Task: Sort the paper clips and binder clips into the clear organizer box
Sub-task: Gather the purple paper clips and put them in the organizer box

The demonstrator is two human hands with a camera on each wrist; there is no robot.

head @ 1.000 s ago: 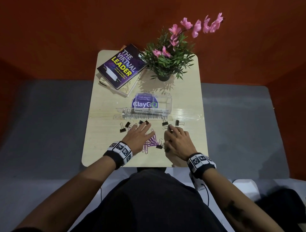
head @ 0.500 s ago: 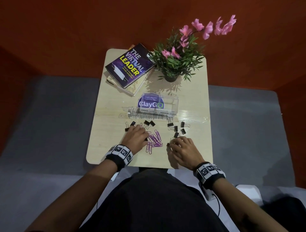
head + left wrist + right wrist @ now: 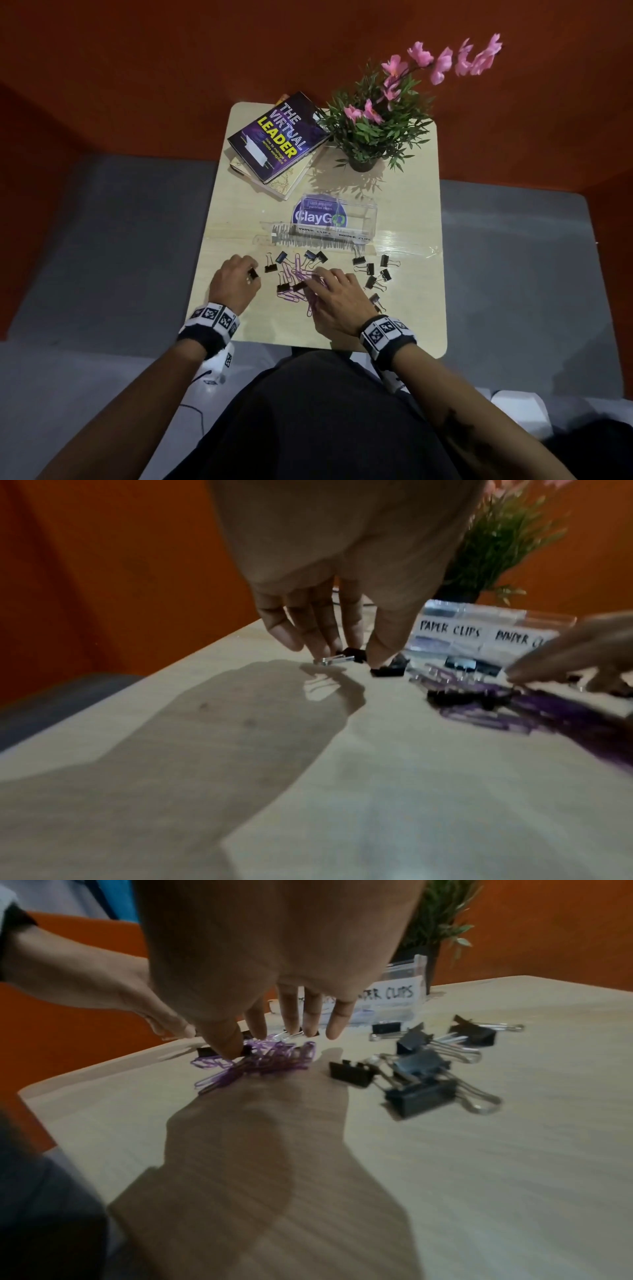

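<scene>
Purple paper clips (image 3: 297,274) (image 3: 263,1056) lie piled mid-table among black binder clips. My left hand (image 3: 252,273) (image 3: 349,653) pinches one black binder clip (image 3: 352,652) at the pile's left edge, low on the table. My right hand (image 3: 313,277) (image 3: 246,1042) hovers over the pile with straight, spread fingers, and its thumb (image 3: 224,1042) presses on the clips. The clear organizer box (image 3: 356,214) (image 3: 479,615) stands behind them, labelled paper clips on the left and binder clips on the right. Several more binder clips (image 3: 371,270) (image 3: 421,1069) lie to the right.
Two stacked books (image 3: 277,137) and a potted plant with pink flowers (image 3: 373,137) occupy the back of the small wooden table (image 3: 411,308). Grey seat cushions lie on both sides, with orange walls behind. Bare tabletop shows near the front edge.
My left hand has shifted left and taken hold of a binder clip. My right hand has moved left onto the paper clip pile.
</scene>
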